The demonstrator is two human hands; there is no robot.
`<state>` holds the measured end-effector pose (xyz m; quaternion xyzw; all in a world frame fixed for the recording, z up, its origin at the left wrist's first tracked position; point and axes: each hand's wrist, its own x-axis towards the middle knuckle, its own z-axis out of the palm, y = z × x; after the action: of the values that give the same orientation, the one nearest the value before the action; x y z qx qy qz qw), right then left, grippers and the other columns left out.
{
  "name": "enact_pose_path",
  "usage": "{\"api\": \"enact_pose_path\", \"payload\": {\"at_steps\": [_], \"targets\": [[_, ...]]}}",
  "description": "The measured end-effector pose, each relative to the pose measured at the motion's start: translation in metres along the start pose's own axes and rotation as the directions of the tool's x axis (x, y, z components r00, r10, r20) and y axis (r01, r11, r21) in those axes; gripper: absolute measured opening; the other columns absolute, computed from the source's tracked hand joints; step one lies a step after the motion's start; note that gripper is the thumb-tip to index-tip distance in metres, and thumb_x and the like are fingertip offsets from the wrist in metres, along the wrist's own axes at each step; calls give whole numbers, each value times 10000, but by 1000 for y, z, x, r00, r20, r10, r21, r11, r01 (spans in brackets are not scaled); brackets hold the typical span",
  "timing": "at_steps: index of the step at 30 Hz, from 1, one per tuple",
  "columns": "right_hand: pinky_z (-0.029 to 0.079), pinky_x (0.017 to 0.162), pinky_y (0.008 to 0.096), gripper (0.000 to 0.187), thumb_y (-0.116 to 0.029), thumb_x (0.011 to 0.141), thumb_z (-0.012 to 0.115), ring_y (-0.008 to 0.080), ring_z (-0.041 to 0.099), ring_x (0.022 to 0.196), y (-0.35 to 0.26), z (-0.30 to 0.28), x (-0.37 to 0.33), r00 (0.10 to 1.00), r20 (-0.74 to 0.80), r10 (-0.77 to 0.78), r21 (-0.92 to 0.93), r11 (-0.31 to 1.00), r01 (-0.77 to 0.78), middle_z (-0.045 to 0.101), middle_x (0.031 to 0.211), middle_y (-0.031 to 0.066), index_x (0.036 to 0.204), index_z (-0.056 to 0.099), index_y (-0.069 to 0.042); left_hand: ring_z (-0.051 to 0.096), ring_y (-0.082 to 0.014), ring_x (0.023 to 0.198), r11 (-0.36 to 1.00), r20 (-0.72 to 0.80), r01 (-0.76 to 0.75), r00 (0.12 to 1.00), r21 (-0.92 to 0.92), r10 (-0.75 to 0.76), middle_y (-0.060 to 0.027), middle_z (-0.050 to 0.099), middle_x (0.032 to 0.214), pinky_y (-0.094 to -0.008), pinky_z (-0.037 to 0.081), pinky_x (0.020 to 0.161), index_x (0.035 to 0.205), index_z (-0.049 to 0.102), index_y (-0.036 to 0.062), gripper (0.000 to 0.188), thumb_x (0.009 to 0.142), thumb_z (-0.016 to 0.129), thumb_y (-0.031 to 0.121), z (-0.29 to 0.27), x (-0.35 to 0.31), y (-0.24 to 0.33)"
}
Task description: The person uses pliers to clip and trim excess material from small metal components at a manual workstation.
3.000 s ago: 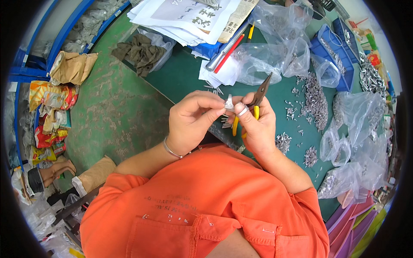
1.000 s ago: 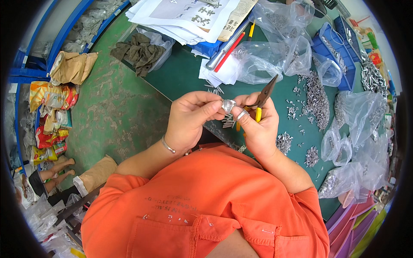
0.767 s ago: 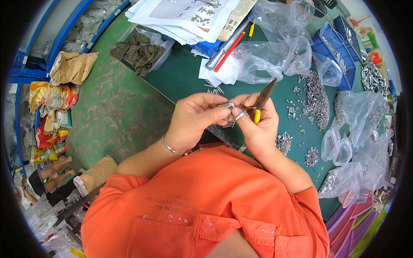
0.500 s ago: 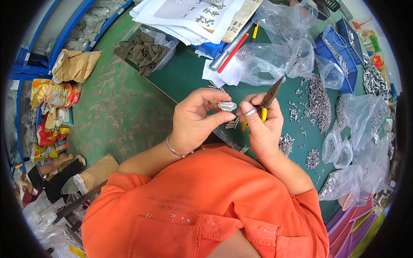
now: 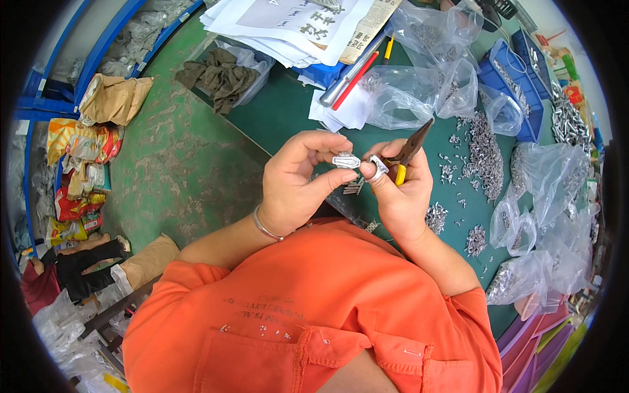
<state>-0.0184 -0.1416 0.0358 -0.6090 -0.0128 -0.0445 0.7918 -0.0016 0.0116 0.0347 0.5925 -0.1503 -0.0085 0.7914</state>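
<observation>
In front of my chest, my left hand pinches a small silver metal piece between thumb and fingertips. My right hand is closed around a pair of pliers with dark pointed jaws and yellow handles. The jaws point up and to the right, away from the metal piece. A whitish band or small piece shows at my right thumb; I cannot tell which. The two hands are close together but apart. Several short metal pins lie on the green table behind and below them.
To the right lie a large pile of small metal parts, smaller piles and clear plastic bags. Blue bins stand farther back. Papers, a red pencil-like stick and a tub with a dark cloth are at the far side.
My right thumb has shifted slightly, turning the whitish band or piece more into view. The pliers have moved a little. The left hand keeps the metal piece, turned slightly.
</observation>
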Motion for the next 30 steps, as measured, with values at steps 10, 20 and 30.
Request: {"api": "enact_pose_path", "payload": {"at_steps": [10,20,30], "targets": [[443,696,246,335,148,699,544,126,527,798,2,-3,1,982,75,-172,-269,945,186,547,892,97,957,426,-31,566,-159,942,991,123,132,983,21,-134,-105,553,1035,-285,472,829,1067,528,-46,371,721,644,-114,-2,0,5],[458,619,266,323,63,663,640,138,548,664,-4,-2,8,946,148,-288,-526,787,322,561,816,60,943,508,-27,583,-135,895,925,114,350,935,-149,-336,-96,586,999,-245,493,768,1061,531,-38,326,755,641,-65,2,2,4],[468,741,239,217,127,803,484,125,558,832,-10,-3,5,998,37,-41,-73,996,43,550,987,125,958,421,-11,619,-263,927,592,198,603,770,-535,-606,-177,587,1036,-303,543,778,1103,487,-36,234,910,461,93,-11,6,-3]]}}
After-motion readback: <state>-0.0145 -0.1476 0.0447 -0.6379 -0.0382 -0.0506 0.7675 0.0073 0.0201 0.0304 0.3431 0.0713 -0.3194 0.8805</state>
